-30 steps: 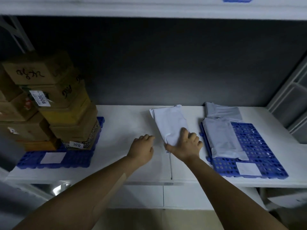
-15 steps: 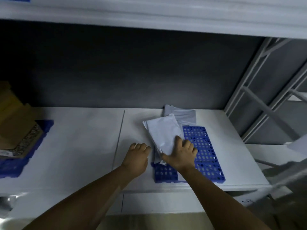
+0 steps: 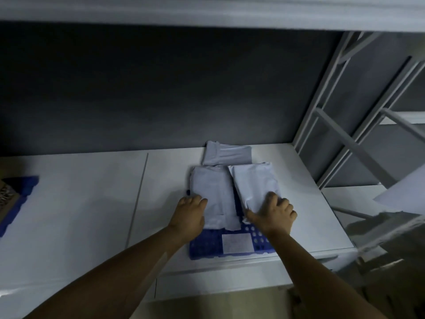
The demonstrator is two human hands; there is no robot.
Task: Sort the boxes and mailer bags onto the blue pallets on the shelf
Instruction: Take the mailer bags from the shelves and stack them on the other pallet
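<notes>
A blue pallet (image 3: 207, 247) with a white label lies on the white shelf (image 3: 92, 203). My right hand (image 3: 273, 212) grips the near end of a white mailer bag (image 3: 255, 183), which lies on the pallet's right side. Beside it, a second grey-white mailer bag (image 3: 212, 192) covers the pallet's left side. My left hand (image 3: 190, 212) rests against that bag's near left edge with fingers loosely bent. A third mailer bag (image 3: 226, 154) lies behind them, close to the dark back wall.
At the far left edge sits another blue pallet (image 3: 21, 194) with the corner of a cardboard box (image 3: 5, 196) on it. White shelf-frame struts (image 3: 345, 139) rise at the right. An upper shelf board (image 3: 207, 10) runs overhead.
My right hand has carried the white mailer bag rightward across the shelf and onto the pallet's right side. My left hand followed and now touches the left bag. The view swung right.
</notes>
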